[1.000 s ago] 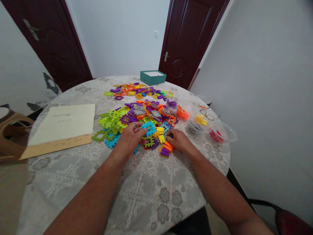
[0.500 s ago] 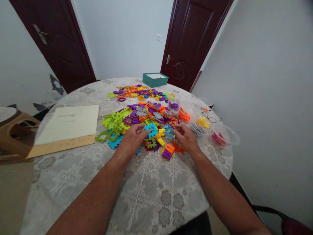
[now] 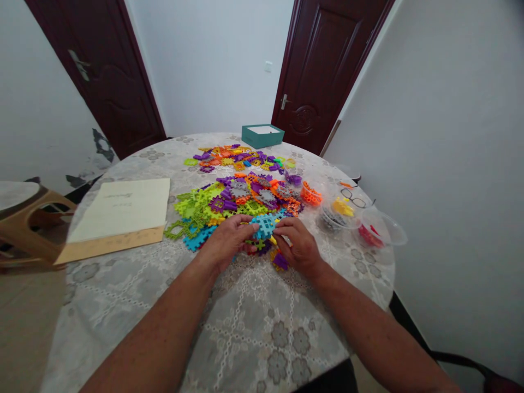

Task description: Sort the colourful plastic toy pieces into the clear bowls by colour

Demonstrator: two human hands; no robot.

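Note:
Between my hands, over the near edge of a pile, are light-blue square toothed building pieces (image 3: pixel 265 226) with window-like cutouts, close together. My left hand (image 3: pixel 229 239) pinches their left side, thumb on top. At the right side, my right hand (image 3: pixel 298 243) is closed with its fingertips on the blue; its fingers partly hide the edge there. Whether the pieces interlock I cannot tell. A green toothed piece (image 3: pixel 258 245) shows just below my left fingers. Beside my right hand lies a purple-and-yellow piece (image 3: pixel 280 261), partly covered by the hand.
A heap of green pieces (image 3: pixel 196 204) and a second mixed heap (image 3: pixel 229 158) lie beyond my hands. At right stand clear tubs with orange (image 3: pixel 311 195), yellow (image 3: pixel 342 206) and red pieces (image 3: pixel 369 236), near glasses (image 3: pixel 358 201). A teal box (image 3: pixel 262 141) and a paper board (image 3: pixel 123 204) are farther off.
My right hand has moved left with its blue piece, up to the blue piece in my left hand. The two now meet or overlap. The view has shifted slightly.

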